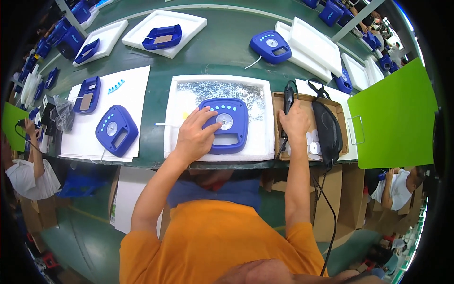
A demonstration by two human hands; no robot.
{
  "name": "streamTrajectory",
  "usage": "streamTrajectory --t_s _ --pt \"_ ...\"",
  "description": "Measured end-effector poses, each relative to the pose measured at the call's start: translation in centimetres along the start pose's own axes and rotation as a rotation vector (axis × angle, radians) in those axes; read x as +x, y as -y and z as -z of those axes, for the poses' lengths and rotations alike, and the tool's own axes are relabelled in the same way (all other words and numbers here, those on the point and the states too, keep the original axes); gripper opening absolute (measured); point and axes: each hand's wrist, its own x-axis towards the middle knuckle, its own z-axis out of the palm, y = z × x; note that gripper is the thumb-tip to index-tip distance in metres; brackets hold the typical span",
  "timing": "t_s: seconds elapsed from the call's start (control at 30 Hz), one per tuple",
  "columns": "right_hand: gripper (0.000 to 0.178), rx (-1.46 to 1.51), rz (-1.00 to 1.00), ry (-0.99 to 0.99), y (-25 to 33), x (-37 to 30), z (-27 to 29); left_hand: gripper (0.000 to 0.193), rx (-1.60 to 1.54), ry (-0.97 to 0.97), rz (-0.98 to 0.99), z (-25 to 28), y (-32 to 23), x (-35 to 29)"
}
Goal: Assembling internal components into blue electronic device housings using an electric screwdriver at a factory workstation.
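A blue plastic device casing [239, 124] with a round silver disc, a row of light-coloured buttons and a handle cut-out lies in a white foam tray [170, 142]. My left hand [195, 135] rests on the casing's left side, fingers spread, with one fingertip at the disc. To the right, my right hand [295, 120] is closed around a slim black electric screwdriver [288, 98], whose lower part is partly covered by the hand. The tool lies along the left side of a shallow cardboard box [347, 128], beside a black pouch [327, 128] and several white round pieces [313, 144].
Another blue casing [116, 130] and an open blue shell [87, 94] lie on white sheets at left, near small light-blue button strips [116, 86]. Foam trays [194, 23] and a further casing [270, 46] sit at the back. A green panel [395, 118] stands right. Other people work at both sides.
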Motion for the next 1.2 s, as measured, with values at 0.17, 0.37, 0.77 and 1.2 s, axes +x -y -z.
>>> streamTrajectory --t_s 0.17,0.37,0.77,1.2 --pt "0.045 0.499 -0.106 -0.431 -3.8 1.4 0.5 0.035 -0.008 -0.001 0.008 -0.3 0.1 0.1" --pt "0.023 2.155 -0.095 -0.326 0.0 -3.2 10.3 0.032 -0.014 -0.02 0.018 -0.5 0.8 -0.2" --pt "0.025 1.923 0.43 -0.071 14.1 -7.2 7.4 0.035 -0.049 -0.036 0.047 -0.6 0.5 -0.5" --pt "0.033 1.724 0.527 0.03 17.3 -6.4 4.9 0.037 -0.085 -0.017 0.063 -0.5 0.5 -0.7"
